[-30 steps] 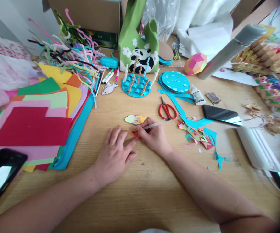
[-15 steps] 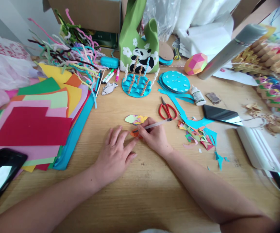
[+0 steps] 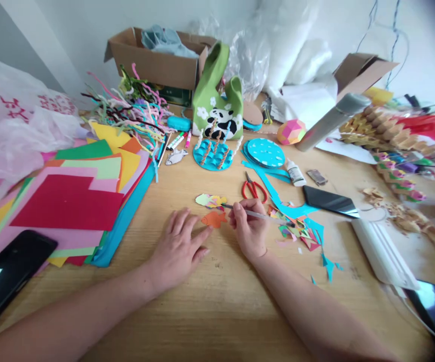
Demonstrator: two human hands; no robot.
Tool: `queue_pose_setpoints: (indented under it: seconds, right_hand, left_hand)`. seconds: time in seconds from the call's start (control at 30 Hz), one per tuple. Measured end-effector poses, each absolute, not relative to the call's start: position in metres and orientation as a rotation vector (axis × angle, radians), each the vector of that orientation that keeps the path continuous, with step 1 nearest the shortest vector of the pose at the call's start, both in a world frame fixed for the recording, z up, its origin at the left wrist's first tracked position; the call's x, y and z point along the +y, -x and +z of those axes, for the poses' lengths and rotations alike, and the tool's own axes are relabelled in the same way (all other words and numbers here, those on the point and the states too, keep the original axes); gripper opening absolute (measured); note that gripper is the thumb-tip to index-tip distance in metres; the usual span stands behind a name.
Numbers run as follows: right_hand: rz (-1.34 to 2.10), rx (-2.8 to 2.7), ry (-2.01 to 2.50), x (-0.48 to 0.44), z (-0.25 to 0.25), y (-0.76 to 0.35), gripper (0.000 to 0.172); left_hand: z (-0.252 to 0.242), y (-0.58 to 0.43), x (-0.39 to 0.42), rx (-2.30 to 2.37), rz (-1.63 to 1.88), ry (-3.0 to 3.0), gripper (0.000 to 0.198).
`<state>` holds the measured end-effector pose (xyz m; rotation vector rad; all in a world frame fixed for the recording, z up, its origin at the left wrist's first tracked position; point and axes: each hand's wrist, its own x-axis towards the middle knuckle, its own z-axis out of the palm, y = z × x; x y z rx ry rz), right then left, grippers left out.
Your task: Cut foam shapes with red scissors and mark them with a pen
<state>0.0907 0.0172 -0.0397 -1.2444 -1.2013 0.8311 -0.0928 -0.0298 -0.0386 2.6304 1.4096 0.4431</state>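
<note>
An orange paper fish [image 3: 214, 219] lies flat on the wooden table between my hands. My left hand [image 3: 179, 246] rests with its fingers spread, the index fingertip at the fish's lower edge. In my right hand [image 3: 250, 226] is a thin pen [image 3: 254, 214], pinched between thumb and fingers, its dark tip pointing left just above the orange fish's tail. Small yellow and pale green paper cutouts [image 3: 210, 200] lie right behind the fish. Red-handled scissors [image 3: 253, 189] rest behind my right hand.
Coloured paper sheets [image 3: 66, 203] and a black phone [image 3: 17, 266] are at the left. Paper scraps [image 3: 303, 232], a second phone [image 3: 330, 201] and a white power bank [image 3: 385, 254] lie at the right. A blue disc with twisted stems [image 3: 212, 155] stands behind, near a green bag [image 3: 217, 95].
My right hand has drawn back to the right with the pen, uncovering the orange fish. The view has tilted upward, showing more of the wall and boxes.
</note>
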Motion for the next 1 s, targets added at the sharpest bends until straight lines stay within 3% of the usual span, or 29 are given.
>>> queue_pose_setpoints:
  seconds: [0.5, 0.73, 1.0]
  right_hand:
    - [0.77, -1.486, 1.334, 0.029, -0.035, -0.102, 0.025]
    - [0.507, -1.824, 1.358, 0.015, -0.031, -0.118, 0.02]
    - [0.386, -1.835, 1.434, 0.006, -0.05, -0.107, 0.006]
  left_hand:
    - [-0.038, 0.097, -0.032, 1.4, 0.571, -2.712, 0.037]
    - [-0.04, 0.097, -0.033, 1.4, 0.554, -2.695, 0.037]
    - [-0.045, 0.097, -0.032, 1.407, 0.56, -2.695, 0.037]
